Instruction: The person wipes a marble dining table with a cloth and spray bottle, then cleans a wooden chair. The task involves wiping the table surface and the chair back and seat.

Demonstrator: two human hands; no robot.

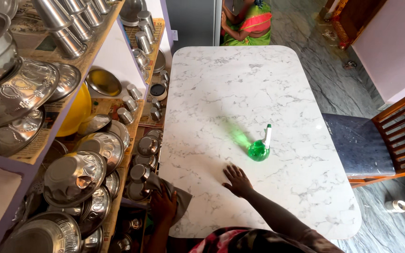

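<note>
While the right hand [237,181] lies flat and released on the white marble bench [240,89], the left hand [164,204] grasps a grey cloth [182,199] at the bench's near-left edge, a green spray bottle [260,147] standing just beyond the right hand.

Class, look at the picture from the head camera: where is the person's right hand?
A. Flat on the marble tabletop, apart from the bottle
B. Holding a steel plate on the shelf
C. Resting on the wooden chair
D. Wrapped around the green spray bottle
A: the right hand lies palm down with fingers spread on the marble tabletop, short of the green spray bottle, while the left hand grips a grey cloth at the table's edge.
</note>
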